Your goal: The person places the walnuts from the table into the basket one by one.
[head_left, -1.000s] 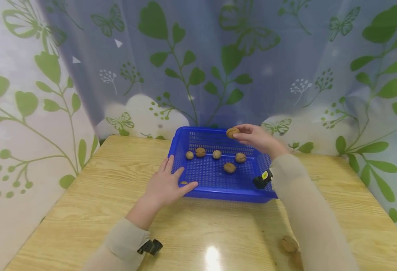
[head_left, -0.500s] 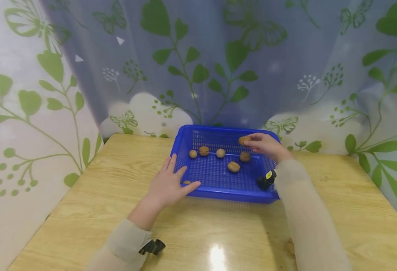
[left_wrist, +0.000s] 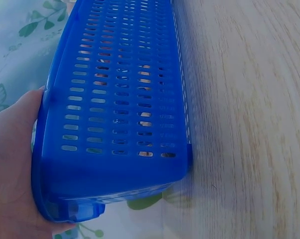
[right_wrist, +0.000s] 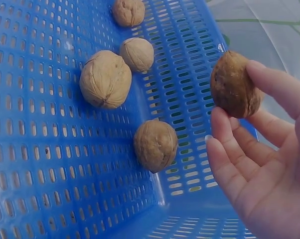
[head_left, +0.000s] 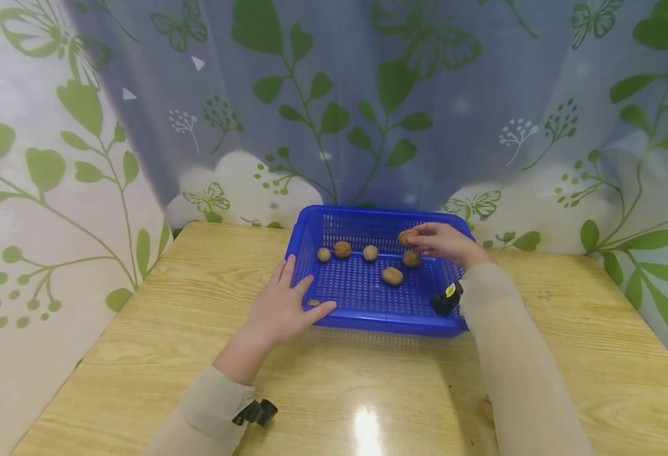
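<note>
Between the thumb and fingertips of my right hand (head_left: 445, 244) is a brown walnut (right_wrist: 235, 84), held up inside the far right part of the blue plastic basket (head_left: 362, 315). Below it lie a darker walnut (head_left: 411, 258) and a lighter one (head_left: 392, 276) on the perforated floor. Farther left are a pale walnut (head_left: 371, 253), a brown walnut (head_left: 342, 249) and a small walnut (head_left: 324, 254). My left hand (head_left: 279, 310) rests on the basket's near left corner, fingers spread straight along the rim. Beside its thumb, another walnut (head_left: 314, 303) is mostly hidden.
The basket stands on a light wooden table (head_left: 334, 386). A patterned curtain (head_left: 334, 126) hangs right behind the basket and along both sides. Near the front right, a walnut (head_left: 487, 408) on the table is partly covered by my right sleeve (head_left: 516, 354).
My right hand has moved right and slightly down with the walnut, then barely shifted in the last half second. The left hand stays at the basket's corner. The head view has tilted slightly.
</note>
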Demonstrator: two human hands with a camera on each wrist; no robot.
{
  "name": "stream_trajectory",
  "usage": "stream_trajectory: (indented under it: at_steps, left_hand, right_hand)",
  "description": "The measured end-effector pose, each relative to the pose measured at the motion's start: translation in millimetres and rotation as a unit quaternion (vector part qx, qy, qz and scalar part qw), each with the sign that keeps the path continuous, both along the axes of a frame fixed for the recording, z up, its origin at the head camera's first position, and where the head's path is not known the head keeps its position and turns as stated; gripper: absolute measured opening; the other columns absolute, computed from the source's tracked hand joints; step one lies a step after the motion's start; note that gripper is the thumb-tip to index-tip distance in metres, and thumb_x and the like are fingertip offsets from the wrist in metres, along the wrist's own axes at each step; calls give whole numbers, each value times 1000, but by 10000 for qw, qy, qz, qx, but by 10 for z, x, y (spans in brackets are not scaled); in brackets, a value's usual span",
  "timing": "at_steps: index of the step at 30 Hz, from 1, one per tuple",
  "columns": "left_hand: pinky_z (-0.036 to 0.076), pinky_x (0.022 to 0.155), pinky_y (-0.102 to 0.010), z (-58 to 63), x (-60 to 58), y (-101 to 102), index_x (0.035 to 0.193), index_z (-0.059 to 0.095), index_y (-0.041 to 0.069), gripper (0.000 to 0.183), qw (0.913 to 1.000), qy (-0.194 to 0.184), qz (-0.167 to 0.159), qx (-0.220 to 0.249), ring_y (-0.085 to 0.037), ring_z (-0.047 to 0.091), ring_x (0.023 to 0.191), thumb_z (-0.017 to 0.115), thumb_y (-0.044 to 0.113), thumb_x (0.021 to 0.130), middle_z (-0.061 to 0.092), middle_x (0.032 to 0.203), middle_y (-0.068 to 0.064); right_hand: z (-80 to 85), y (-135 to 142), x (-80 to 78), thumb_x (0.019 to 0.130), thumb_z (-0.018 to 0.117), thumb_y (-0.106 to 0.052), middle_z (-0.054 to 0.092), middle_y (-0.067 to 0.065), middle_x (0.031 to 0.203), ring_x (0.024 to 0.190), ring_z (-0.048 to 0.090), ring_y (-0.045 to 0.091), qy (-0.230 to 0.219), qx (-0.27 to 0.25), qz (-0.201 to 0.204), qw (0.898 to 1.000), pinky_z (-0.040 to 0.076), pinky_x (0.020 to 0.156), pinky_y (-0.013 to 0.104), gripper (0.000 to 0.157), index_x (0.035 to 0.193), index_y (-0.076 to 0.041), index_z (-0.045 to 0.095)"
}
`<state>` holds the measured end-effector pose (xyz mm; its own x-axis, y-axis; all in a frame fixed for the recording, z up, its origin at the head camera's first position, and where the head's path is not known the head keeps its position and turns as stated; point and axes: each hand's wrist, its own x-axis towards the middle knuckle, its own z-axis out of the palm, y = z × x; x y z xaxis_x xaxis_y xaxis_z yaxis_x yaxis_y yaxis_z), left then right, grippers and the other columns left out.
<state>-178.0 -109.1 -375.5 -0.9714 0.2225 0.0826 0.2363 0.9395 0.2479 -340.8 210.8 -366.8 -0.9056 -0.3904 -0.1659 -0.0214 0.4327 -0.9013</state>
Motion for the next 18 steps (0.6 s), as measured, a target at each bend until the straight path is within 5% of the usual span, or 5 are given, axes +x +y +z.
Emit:
stream_trajectory:
  at_steps: [4,18]
  left_hand:
    - [32,101,-54,4,4,1,138,47,10,85,10000,-18,13,-33,-36,7,140,35,74,84,10,153,-22]
    - [31,102,-53,-16,-9,-1,138,47,9,85,10000,5,16,20,-37,8,140,34,74,84,10,153,-21]
  right_hand:
    - [-19,7,-19,95,54,-13,45,26,131,101,55,22,-35,-13,63,10000,42,95,41,50,135,12,36]
    - [4,28,-7,100,43,-12,40,30,136,120,45,38,-315,-111,271,9991,37,100,46,48,139,12,30]
